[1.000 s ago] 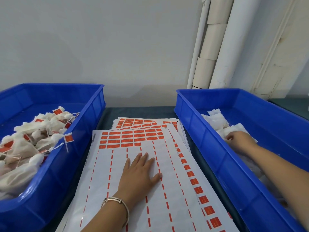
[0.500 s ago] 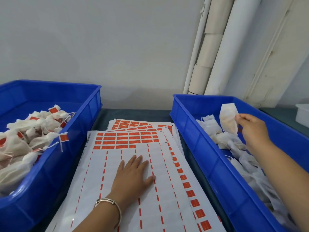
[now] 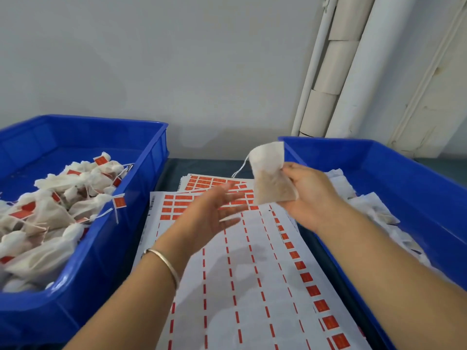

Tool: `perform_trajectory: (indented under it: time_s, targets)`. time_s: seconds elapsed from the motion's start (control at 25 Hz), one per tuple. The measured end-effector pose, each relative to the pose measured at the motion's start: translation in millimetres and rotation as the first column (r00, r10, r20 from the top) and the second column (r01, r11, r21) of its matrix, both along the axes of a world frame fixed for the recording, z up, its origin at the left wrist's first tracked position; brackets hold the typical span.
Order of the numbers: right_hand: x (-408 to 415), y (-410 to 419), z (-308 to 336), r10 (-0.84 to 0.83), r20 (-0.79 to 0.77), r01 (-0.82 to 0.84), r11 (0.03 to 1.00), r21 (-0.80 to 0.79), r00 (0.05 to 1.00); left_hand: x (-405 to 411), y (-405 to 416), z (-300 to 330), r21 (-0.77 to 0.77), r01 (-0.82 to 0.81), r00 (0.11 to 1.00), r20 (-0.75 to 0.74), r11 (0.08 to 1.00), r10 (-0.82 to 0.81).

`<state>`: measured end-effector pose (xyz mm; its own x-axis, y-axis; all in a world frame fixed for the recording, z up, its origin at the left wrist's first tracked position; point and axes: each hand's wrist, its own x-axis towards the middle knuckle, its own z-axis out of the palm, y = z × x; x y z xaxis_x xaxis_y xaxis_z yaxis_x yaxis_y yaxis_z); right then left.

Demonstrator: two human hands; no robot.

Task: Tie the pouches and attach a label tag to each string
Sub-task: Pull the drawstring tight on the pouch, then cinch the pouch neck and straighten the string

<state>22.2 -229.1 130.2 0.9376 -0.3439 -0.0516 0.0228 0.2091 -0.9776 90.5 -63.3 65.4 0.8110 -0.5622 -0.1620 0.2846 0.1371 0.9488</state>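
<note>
Either side of the fingers stood two deep blue plastic bins, the left bin (image 3: 141,188) heaped with tied, tagged pouches, the right bin (image 3: 394,178) holding loose ones. Below lay white label sheets (image 3: 252,274) with orange-red stickers. Right hand (image 3: 307,195) pinched a beige fabric pouch (image 3: 271,178), long axis upright, its white string (image 3: 240,169) trailing left. Left hand (image 3: 212,215) hovered with fingers spread, empty.

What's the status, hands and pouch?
Right hand pinching one untied pouch above label sheets, string dangling. Left hand open, empty, near it. Nothing between them.
</note>
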Motion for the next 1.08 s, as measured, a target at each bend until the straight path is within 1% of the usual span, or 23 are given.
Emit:
perform_trajectory:
  time_s: [0.04, 0.08, 0.12, 0.16, 0.2, 0.24, 0.28, 0.32, 0.4, 0.48, 0.52, 0.6, 0.68, 0.72, 0.76, 0.8, 0.84, 0.88, 0.92, 0.96, 1.0, 1.04, 1.08]
  targets:
    - [4, 8, -12, 0.024, -0.012, -0.024, 1.000, 0.005, 1.000, 4, 7, 3, -0.165, -0.029, 0.998, -0.061, 0.986, 0.019]
    - [6, 15, -22, 0.055, -0.035, -0.054, 0.998, 0.027, 0.998, 7, 13, 2, -0.231, -0.043, 0.998, -0.059, 0.972, 0.030]
    - [10, 20, -35, 0.086, -0.070, -0.082, 0.995, 0.050, 0.994, 9, 16, 0, -0.213, -0.057, 0.998, -0.021, 0.975, 0.054]
    - [13, 23, -44, 0.101, -0.115, -0.094, 0.993, 0.068, 0.988, 8, 17, -5, -0.123, -0.089, 0.994, 0.058, 0.988, 0.097]
    - [16, 24, -54, 0.100, -0.152, -0.091, 0.994, 0.066, 0.983, 7, 16, -11, 0.004, -0.138, 0.976, 0.169, 0.990, 0.135]
    - [19, 25, -62, 0.091, -0.187, -0.083, 0.995, 0.046, 0.978, 6, 16, -19, 0.111, -0.205, 0.950, 0.260, 0.972, 0.171]
    - [23, 24, -71, 0.076, -0.213, -0.074, 0.997, 0.014, 0.974, 5, 15, -27, 0.191, -0.260, 0.930, 0.313, 0.946, 0.193]
    - [27, 25, -79, 0.065, -0.235, -0.069, 0.998, -0.008, 0.970, 6, 16, -35, 0.247, -0.289, 0.923, 0.327, 0.925, 0.201]
    - [35, 27, -91, 0.041, -0.289, -0.059, 0.997, -0.053, 0.957, 8, 20, -47, 0.273, -0.302, 0.925, 0.315, 0.913, 0.211]
    - [42, 28, -101, -0.016, -0.336, -0.029, 0.991, -0.129, 0.942, 14, 26, -51, 0.220, -0.330, 0.921, 0.289, 0.918, 0.262]
    - [45, 28, -106, -0.029, -0.336, -0.030, 0.985, -0.170, 0.941, 17, 28, -51, 0.200, -0.353, 0.914, 0.283, 0.914, 0.291]
    - [42, 31, -112, -0.046, -0.266, -0.027, 0.964, -0.265, 0.963, 14, 27, -46, 0.201, -0.359, 0.904, 0.316, 0.911, 0.287]
    - [35, 32, -114, -0.013, -0.157, -0.044, 0.935, -0.352, 0.987, 8, 23, -43, 0.211, -0.354, 0.886, 0.389, 0.911, 0.254]
    - [31, 33, -114, 0.029, -0.075, -0.058, 0.903, -0.426, 0.997, 5, 21, -44, 0.207, -0.358, 0.869, 0.431, 0.911, 0.243]
    - [28, 33, -114, 0.071, 0.016, -0.051, 0.844, -0.535, 0.997, 2, 18, -44, 0.196, -0.363, 0.846, 0.480, 0.911, 0.234]
    - [26, 33, -112, 0.110, 0.099, -0.020, 0.762, -0.647, 0.989, -2, 16, -44, 0.186, -0.376, 0.804, 0.553, 0.908, 0.220]
    - [25, 34, -113, 0.153, 0.152, 0.009, 0.677, -0.736, 0.976, -5, 14, -44, 0.181, -0.403, 0.735, 0.648, 0.897, 0.199]
    - [24, 36, -113, 0.188, 0.183, 0.035, 0.599, -0.800, 0.965, -7, 14, -44, 0.177, -0.440, 0.647, 0.742, 0.880, 0.175]
    - [24, 37, -113, 0.211, 0.188, 0.039, 0.561, -0.827, 0.959, -9, 14, -44, 0.166, -0.486, 0.552, 0.820, 0.858, 0.154]
    - [24, 37, -113, 0.211, 0.172, 0.030, 0.547, -0.837, 0.962, -9, 15, -46, 0.144, -0.535, 0.454, 0.880, 0.832, 0.139]
    - [24, 36, -114, 0.197, 0.188, 0.055, 0.537, -0.842, 0.962, -8, 17, -47, 0.117, -0.579, 0.364, 0.923, 0.807, 0.127]
    - [25, 35, -114, 0.181, 0.221, 0.098, 0.518, -0.850, 0.958, -7, 19, -48, 0.091, -0.613, 0.290, 0.950, 0.785, 0.116]
    - [25, 34, -114, 0.167, 0.240, 0.122, 0.518, -0.846, 0.956, -7, 20, -48, 0.069, -0.641, 0.230, 0.967, 0.764, 0.106]
